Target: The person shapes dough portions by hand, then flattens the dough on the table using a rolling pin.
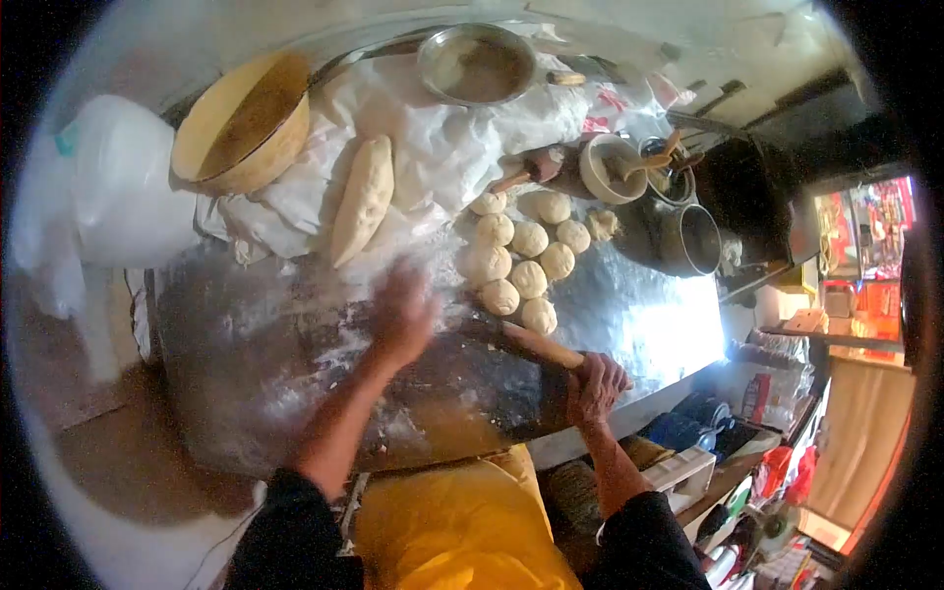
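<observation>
My right hand [597, 385] is closed around one end of a wooden rolling pin [541, 344], near the front edge of the dark, floured work table [236, 344]. The pin's other end points toward a group of several round dough balls [529, 280]. My left hand [403, 310] is smeared by motion over the middle of the table, so its fingers cannot be made out. Just beyond it, a long dough piece [364, 202], tapered at its ends, lies on white plastic sheeting [423, 147].
A deep yellow basin [285, 138] and a metal bowl [477, 64] stand at the back. Toward the right are a pale bowl [597, 167] and a dark pot [698, 239]. A white plastic container [128, 187] stands left. Shelved goods [777, 393] crowd the right side.
</observation>
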{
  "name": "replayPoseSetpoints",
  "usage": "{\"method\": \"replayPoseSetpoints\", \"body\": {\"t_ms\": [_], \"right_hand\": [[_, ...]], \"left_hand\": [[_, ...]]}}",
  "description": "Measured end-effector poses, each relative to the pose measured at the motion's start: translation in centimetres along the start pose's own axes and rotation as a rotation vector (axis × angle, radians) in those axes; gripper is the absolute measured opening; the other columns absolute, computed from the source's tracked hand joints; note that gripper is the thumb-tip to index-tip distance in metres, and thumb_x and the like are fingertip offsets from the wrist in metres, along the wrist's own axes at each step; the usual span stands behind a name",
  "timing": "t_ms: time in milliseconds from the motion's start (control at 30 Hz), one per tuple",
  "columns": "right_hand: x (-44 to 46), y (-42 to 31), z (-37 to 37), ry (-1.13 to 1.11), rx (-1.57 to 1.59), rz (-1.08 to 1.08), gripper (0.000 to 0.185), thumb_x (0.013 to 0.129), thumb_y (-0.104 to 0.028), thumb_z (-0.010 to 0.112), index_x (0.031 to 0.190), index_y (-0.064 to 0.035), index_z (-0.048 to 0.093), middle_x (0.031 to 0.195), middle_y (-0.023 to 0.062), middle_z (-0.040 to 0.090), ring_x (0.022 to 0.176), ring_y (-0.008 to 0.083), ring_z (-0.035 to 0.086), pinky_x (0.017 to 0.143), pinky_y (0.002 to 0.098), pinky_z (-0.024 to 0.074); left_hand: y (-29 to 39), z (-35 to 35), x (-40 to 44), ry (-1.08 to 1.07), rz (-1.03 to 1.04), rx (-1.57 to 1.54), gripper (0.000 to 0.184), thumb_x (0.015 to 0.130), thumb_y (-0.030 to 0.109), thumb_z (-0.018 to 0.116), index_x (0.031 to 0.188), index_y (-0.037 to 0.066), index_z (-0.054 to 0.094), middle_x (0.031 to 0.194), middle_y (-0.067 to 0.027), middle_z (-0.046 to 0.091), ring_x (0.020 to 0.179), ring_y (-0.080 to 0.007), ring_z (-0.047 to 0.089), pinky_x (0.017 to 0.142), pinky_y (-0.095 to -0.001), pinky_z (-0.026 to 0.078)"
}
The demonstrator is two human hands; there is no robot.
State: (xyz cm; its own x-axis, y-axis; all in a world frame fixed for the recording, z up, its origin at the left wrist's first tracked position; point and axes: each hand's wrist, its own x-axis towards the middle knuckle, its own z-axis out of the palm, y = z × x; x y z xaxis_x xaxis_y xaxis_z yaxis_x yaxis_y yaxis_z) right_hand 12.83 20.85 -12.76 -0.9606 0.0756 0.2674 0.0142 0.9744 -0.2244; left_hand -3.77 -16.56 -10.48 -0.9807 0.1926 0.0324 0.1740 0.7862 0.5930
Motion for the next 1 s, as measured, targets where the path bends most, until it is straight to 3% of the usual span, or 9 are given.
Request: {"method": "replayPoseSetpoints", "body": {"t_ms": [100,233,433,467,600,733,833,900,1000], "right_hand": [[-0.1,0.2,0.3,-0.073,-0.013,0.057,0.05,0.093,-0.04,0.073,0.133,-0.0139,0.06,0.129,0.0127,0.061,0.122,0.0381,0.055,0.113,0.0592,0.0318],[0.2,-0.2,-0.3,-0.092,0.019,0.051,0.054,0.091,-0.034,0.075,0.136,-0.0116,0.057,0.133,0.0144,0.061,0.122,0.039,0.054,0.111,0.0575,0.032],[0.6,1.0,0.1,-0.08,0.034,-0.028,0.053,0.091,-0.034,0.073,0.137,-0.0119,0.058,0.132,0.0143,0.062,0.121,0.0385,0.055,0.111,0.0574,0.0322],[1.3,1.8,0.0,-0.074,0.029,-0.048,0.053,0.091,-0.034,0.073,0.137,-0.0119,0.058,0.132,0.0143,0.062,0.121,0.0385,0.055,0.111,0.0574,0.0322],[1.3,4.0,-0.8,-0.099,0.105,-0.156,0.046,0.095,-0.038,0.068,0.133,-0.0134,0.065,0.129,0.0118,0.064,0.12,0.0357,0.057,0.113,0.0562,0.033],[3.5,6.4,-1.0,-0.19,0.213,-0.378,0.048,0.095,-0.037,0.07,0.137,-0.0158,0.064,0.132,0.0102,0.063,0.12,0.0353,0.057,0.113,0.0556,0.0332],[7.4,5.3,0.1,-0.223,0.164,-0.313,0.044,0.097,-0.036,0.069,0.136,-0.0167,0.065,0.129,0.01,0.062,0.12,0.0351,0.056,0.112,0.0548,0.0338],[9.2,4.1,1.5,-0.198,0.15,-0.233,0.043,0.098,-0.035,0.069,0.136,-0.0168,0.065,0.127,0.0098,0.062,0.12,0.035,0.056,0.112,0.0543,0.0343],[9.7,5.2,2.5,-0.107,0.17,-0.231,0.048,0.094,-0.041,0.074,0.134,-0.0174,0.065,0.125,0.0097,0.063,0.117,0.0346,0.056,0.109,0.0536,0.0369]], "left_hand": [[-11.0,-4.9,-8.6,0.116,-0.235,0.207,0.065,0.107,0.034,0.06,0.161,0.002,0.042,0.162,-0.0257,0.045,0.15,-0.0399,0.044,0.126,-0.0534,0.03],[-26.4,-3.4,-19.5,0.26,-1.0,0.433,0.071,0.109,0.048,0.05,0.161,0.0,0.042,0.161,-0.0294,0.046,0.15,-0.0438,0.044,0.125,-0.0539,0.03],[1.2,7.5,-2.4,-0.02,-0.015,0.24,0.057,0.11,0.033,0.053,0.162,0.012,0.045,0.17,-0.0194,0.037,0.156,-0.0358,0.037,0.131,-0.0554,0.018],[6.1,6.4,-0.3,-0.192,-0.076,-0.006,0.064,0.11,0.032,0.053,0.168,0.013,0.033,0.174,-0.0195,0.03,0.161,-0.0368,0.027,0.132,-0.055,0.013],[6.6,1.5,-4.0,0.196,-0.189,-0.158,0.067,0.104,0.016,0.06,0.166,0.008,0.036,0.168,-0.0235,0.039,0.157,-0.0396,0.035,0.127,-0.0557,0.026],[-8.0,1.1,-21.6,0.233,-0.885,0.608,0.076,0.106,0.041,0.06,0.168,0.007,0.031,0.176,-0.0207,0.024,0.161,-0.0428,0.023,0.129,-0.0584,0.023],[-4.9,7.2,-22.1,0.414,-0.538,0.387,0.086,0.106,0.057,0.053,0.171,0.009,0.024,0.178,-0.0182,0.017,0.163,-0.0428,0.018,0.128,-0.0638,0.02],[4.8,5.4,-14.2,0.069,-0.494,0.569,0.083,0.108,0.051,0.053,0.171,0.006,0.021,0.177,-0.0207,0.02,0.161,-0.0433,0.022,0.128,-0.0641,0.017],[10.4,9.1,-11.7,0.149,-0.171,0.218,0.076,0.11,0.042,0.054,0.169,0.003,0.025,0.176,-0.0208,0.024,0.16,-0.0434,0.027,0.128,-0.0624,0.016]]}}
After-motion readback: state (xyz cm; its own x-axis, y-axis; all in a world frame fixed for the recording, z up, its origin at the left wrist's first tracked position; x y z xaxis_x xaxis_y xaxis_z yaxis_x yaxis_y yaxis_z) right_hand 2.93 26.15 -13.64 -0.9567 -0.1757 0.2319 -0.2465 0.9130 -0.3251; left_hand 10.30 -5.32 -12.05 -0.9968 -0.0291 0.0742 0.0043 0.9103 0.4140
